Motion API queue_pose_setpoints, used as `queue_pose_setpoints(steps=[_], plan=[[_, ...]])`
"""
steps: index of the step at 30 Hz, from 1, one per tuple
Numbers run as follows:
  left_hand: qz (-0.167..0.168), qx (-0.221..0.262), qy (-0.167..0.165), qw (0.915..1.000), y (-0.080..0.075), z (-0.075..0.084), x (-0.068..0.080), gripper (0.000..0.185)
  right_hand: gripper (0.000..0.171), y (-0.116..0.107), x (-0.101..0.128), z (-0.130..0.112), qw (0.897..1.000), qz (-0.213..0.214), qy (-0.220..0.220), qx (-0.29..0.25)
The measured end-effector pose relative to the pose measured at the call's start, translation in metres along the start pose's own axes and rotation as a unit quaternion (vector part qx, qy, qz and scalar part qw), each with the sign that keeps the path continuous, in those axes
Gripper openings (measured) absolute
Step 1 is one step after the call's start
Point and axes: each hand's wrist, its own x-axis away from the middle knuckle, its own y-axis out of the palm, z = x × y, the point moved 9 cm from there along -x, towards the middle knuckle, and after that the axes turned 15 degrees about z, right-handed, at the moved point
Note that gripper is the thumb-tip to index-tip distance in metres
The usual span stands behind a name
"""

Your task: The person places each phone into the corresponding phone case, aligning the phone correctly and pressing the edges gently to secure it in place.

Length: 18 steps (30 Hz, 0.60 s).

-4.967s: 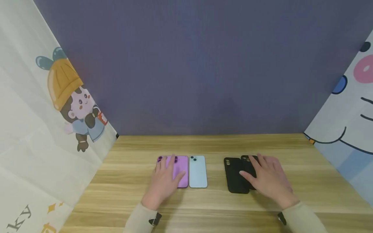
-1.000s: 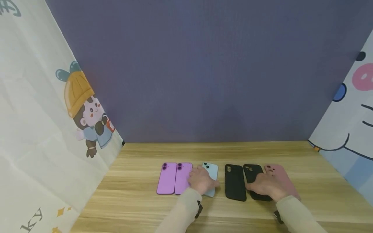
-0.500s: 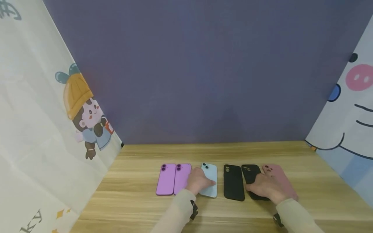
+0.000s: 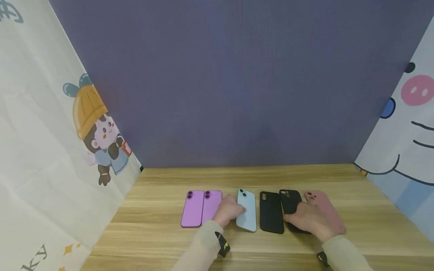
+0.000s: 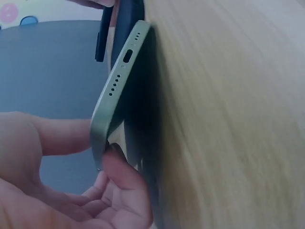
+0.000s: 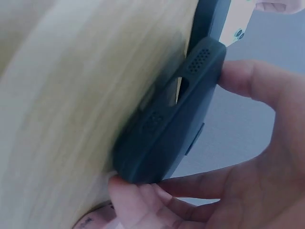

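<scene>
Wooden plank-grain table (image 4: 162, 241), enclosed by a dark purple back wall (image 4: 230, 82) and cartoon-print cloth panels, left (image 4: 40, 150) and right (image 4: 407, 143).

Row of six items near the middle of the table. From left: two flat purple phones (image 4: 200, 207), side by side and touching. Next, light blue phone (image 4: 248, 211), tilted, one long edge raised off the wood. Then a flat black soft case (image 4: 271, 212), a second black soft case (image 4: 291, 205), and a pink soft case (image 4: 325, 209) at the right end.

Left hand (image 4: 228, 211): fingers and thumb curled round the left edge of the light blue phone; left wrist view shows a fingertip (image 5: 121, 171) under it.

Right hand (image 4: 310, 218): grips the second black soft case, lifting its near end off the table (image 6: 181, 119).
</scene>
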Motion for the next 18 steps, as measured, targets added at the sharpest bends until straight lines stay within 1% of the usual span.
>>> queue_pose_setpoints(steps=[3,5,6,10,12,13,15,17,18], plan=[[0.0,0.035,-0.012,0.9993,0.0003,-0.0022,-0.0002,0.021,0.079,0.0002,0.0018,0.0018,1.0,0.002,0.003,-0.01],[-0.004,0.057,-0.016,0.9983,0.0012,-0.0031,-0.0006,0.022,0.079,-0.0005,0.002,0.0015,1.0,0.009,0.002,-0.012],[-0.009,0.063,-0.019,0.9978,0.0021,-0.004,-0.0007,0.021,0.076,-0.001,0.002,0.0009,1.0,0.012,0.001,-0.013],[-0.027,0.08,-0.021,0.9962,0.0063,-0.0064,-0.0012,0.022,0.077,-0.0006,0.0033,-0.0034,1.0,0.007,-0.009,-0.023],[-0.034,0.086,-0.028,0.9954,0.0076,-0.0082,-0.0014,0.026,0.07,0.0001,0.0033,-0.0048,1.0,0.004,-0.008,-0.028],[-0.037,0.089,-0.029,0.9949,0.0081,-0.0086,-0.0016,0.028,0.076,0.0005,0.0029,-0.0051,1.0,0.002,-0.007,-0.029],[-0.041,0.097,-0.034,0.9938,0.0085,-0.0087,-0.0021,0.033,0.079,0.0,0.0014,-0.0061,0.999,0.004,-0.006,-0.032],[-0.044,0.103,-0.036,0.9931,0.0083,-0.0077,-0.003,0.033,0.083,-0.0012,-0.0005,-0.0064,0.999,0.006,-0.001,-0.038],[-0.044,0.103,-0.035,0.993,0.0079,-0.0069,-0.0035,0.033,0.087,-0.0023,-0.0013,-0.0071,0.999,0.008,-0.003,-0.042]])
